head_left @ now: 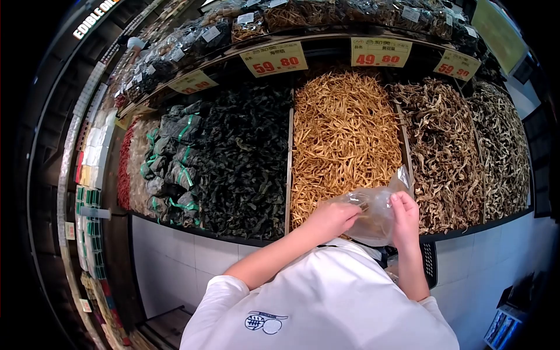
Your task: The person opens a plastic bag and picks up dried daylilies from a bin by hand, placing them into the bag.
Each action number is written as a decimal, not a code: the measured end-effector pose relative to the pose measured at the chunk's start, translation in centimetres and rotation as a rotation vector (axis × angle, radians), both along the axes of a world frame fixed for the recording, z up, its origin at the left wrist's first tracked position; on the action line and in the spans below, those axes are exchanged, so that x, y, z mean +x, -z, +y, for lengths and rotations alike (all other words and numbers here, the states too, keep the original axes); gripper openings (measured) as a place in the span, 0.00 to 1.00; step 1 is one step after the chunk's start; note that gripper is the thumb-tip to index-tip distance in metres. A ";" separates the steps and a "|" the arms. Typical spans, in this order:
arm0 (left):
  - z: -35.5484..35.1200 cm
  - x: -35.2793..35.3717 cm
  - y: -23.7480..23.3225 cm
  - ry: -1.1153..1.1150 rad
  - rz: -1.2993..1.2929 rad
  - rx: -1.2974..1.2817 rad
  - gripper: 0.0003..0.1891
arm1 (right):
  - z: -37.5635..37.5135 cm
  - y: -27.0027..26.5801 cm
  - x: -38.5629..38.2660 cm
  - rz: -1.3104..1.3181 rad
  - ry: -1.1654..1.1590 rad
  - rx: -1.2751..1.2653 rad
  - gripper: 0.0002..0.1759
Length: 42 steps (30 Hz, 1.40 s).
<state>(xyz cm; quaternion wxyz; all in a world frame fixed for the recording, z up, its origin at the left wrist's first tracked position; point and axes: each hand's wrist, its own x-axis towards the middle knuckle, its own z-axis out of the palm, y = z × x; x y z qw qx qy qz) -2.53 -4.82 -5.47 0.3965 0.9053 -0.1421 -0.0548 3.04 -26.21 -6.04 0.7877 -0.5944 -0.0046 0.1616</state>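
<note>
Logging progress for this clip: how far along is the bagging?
Done: the clear thin plastic bag is out and held before the bin of golden dried strands. In hand: left hand and right hand pinch its top edge. Left: the bag looks nearly empty, so filling and closing remain.

The bag (376, 219) between the left hand (332, 219) and the right hand (405, 217) is see-through and shiny. Just above both hands, the dried strips (344, 134) are golden yellow. Past the left hand, the crinkly pile (245, 151) is black. The bundles (175, 163) farther out are dark grey with green bands. Past the right hand, the twisty pile (443, 146) is brown. High above the hands, the price signs (274, 58) are yellow with red numbers. Below the hands, the shirt (326, 303) is white with a small blue mark.
</note>
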 end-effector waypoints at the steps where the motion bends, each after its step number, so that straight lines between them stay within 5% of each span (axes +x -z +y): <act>1: -0.4 0.1 -0.1 -0.004 -0.004 0.008 0.12 | -0.1 -0.1 0.0 -0.004 -0.004 0.008 0.09; 5: 0.9 0.8 -2.6 0.163 -0.185 -0.050 0.16 | -0.4 -0.4 -0.3 0.058 0.021 0.037 0.09; 7: 3.2 2.4 -4.2 0.179 0.113 -0.034 0.14 | -0.6 0.1 -0.2 0.027 0.041 0.020 0.10; 12: 10.9 5.8 -0.8 -0.504 -0.070 0.054 0.09 | -0.5 0.1 0.2 0.045 0.035 0.046 0.10; 14: 14.3 7.2 1.2 -0.574 -0.125 0.365 0.10 | -0.3 -0.2 0.4 0.066 0.017 0.041 0.10; 17: 17.6 9.6 3.8 -0.651 0.010 0.426 0.12 | -0.4 0.0 0.7 0.074 0.016 0.013 0.09; 31: 19.7 16.2 6.3 -0.558 0.377 0.724 0.13 | -1.3 0.8 2.5 0.119 0.060 -0.025 0.09; 42: 20.6 15.6 6.9 -0.602 0.323 0.535 0.06 | -0.9 1.0 2.9 0.110 0.038 -0.016 0.09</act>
